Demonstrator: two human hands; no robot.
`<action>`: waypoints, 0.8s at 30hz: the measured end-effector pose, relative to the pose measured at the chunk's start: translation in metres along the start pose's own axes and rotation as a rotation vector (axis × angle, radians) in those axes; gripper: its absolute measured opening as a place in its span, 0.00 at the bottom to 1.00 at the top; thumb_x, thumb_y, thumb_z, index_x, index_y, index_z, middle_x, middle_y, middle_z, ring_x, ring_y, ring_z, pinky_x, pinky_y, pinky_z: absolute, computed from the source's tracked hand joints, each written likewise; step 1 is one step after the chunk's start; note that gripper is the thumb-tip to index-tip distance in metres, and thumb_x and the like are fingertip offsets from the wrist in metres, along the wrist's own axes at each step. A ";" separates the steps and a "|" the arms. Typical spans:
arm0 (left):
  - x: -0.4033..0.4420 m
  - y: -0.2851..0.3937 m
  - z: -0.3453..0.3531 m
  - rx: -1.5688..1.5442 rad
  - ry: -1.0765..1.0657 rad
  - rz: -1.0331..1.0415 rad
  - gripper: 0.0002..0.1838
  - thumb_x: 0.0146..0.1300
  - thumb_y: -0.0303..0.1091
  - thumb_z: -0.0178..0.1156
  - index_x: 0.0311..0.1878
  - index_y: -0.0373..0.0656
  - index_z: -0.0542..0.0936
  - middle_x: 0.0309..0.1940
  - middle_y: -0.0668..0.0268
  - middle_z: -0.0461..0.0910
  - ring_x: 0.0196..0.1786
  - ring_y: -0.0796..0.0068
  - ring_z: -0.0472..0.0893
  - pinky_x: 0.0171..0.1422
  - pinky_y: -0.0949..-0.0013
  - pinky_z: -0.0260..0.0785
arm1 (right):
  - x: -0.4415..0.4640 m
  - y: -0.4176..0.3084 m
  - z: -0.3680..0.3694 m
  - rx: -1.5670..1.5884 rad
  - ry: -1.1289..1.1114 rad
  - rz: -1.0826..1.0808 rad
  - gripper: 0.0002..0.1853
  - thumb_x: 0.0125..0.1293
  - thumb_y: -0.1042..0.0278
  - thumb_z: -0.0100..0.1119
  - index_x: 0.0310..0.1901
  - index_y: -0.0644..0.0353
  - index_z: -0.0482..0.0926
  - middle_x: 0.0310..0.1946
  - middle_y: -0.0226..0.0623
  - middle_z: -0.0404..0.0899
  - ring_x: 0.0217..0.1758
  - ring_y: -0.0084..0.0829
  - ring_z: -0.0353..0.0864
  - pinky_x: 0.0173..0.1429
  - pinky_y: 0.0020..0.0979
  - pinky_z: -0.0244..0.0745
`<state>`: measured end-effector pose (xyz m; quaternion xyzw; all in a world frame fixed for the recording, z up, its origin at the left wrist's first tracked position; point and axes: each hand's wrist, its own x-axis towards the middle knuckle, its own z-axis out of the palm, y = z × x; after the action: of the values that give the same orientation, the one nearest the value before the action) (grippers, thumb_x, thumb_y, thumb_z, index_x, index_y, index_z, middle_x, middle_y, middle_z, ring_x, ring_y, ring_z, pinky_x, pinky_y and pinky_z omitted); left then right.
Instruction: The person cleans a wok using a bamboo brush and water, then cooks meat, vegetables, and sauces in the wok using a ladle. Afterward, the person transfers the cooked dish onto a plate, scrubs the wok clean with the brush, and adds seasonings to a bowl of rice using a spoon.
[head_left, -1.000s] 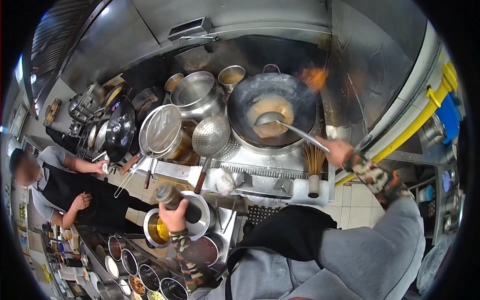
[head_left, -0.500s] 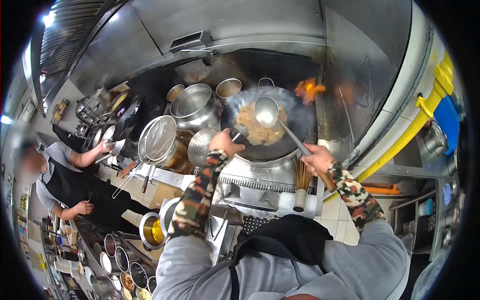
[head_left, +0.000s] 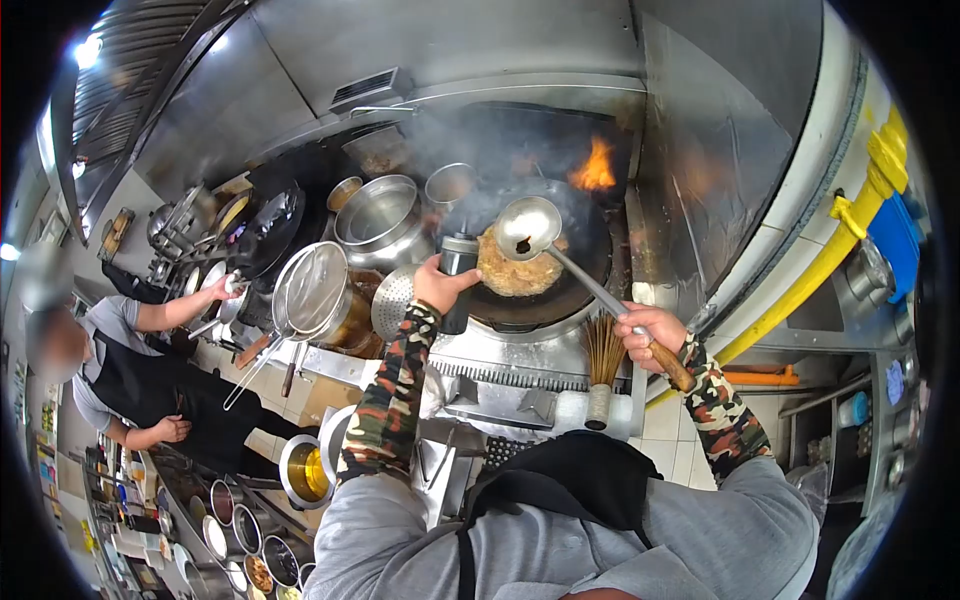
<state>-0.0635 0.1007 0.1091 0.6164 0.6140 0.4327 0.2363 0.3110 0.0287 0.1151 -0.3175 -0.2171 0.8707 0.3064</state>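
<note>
My left hand [head_left: 442, 286] is wrapped round a dark bottle [head_left: 457, 262] with a clear upper part, held upright at the left rim of the wok. My right hand [head_left: 650, 336] grips the wooden handle of a metal ladle [head_left: 530, 228]. The ladle's bowl hangs above the wok [head_left: 585, 290], with a small dark patch of liquid in it. Below it, a rounded mass of golden-brown food [head_left: 515, 272] lies in the wok, and smoke rises around it.
Flame [head_left: 595, 165] burns behind the wok. Left of it stand a steel pot [head_left: 378, 212], a wire strainer [head_left: 312, 290] and a perforated skimmer [head_left: 392, 300]. A bamboo brush [head_left: 600, 372] stands at the front edge. A co-worker [head_left: 150, 370] in a black apron is at the left.
My left hand has brought the bottle from the lower left up to the wok and now holds it upright. The ladle has lifted off the food. Smoke has thickened.
</note>
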 end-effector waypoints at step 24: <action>-0.414 -0.101 -0.396 0.335 1.117 -0.399 0.31 0.41 0.34 0.75 0.52 0.37 0.76 0.42 0.62 0.82 0.45 0.71 0.81 0.54 0.67 0.71 | 0.151 0.020 -0.001 -1.514 0.463 -0.173 0.25 0.58 0.66 0.50 0.59 0.60 0.69 0.35 0.41 0.80 0.27 0.33 0.76 0.31 0.36 0.70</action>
<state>-0.3920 -0.3785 0.1289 0.1987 0.8081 0.5352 -0.1449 0.2116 0.1158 0.0396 -0.5943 -0.7045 0.3717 0.1112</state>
